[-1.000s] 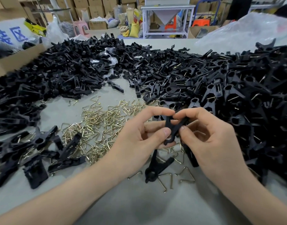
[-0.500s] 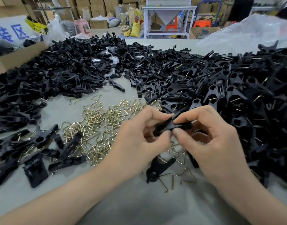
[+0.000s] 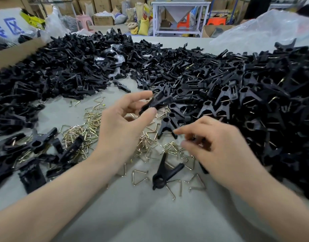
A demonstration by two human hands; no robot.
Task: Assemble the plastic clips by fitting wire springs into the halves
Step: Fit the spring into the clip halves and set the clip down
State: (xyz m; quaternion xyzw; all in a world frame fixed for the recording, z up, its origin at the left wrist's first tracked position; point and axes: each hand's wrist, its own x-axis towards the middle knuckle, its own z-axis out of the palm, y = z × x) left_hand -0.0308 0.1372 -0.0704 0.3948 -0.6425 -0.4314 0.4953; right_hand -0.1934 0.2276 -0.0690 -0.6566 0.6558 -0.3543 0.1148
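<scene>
Left hand (image 3: 122, 124): clip (image 3: 156, 103) pinched, thumb against fingertips.
Right hand (image 3: 220, 149): blurred over wire springs (image 3: 146, 144); grasp cannot be told.
Risk: several tangled springs could be lifted together.

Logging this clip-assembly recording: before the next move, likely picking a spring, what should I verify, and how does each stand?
1. Left hand pinches the clip halves: ok.
2. Halves lined up: cannot tell, blurred.
3. Wire springs lying loose near both hands: ok.
4. Right hand free to pick: cannot tell, fingertips blurred.
5. Spring already in the held halves: cannot tell.
</scene>
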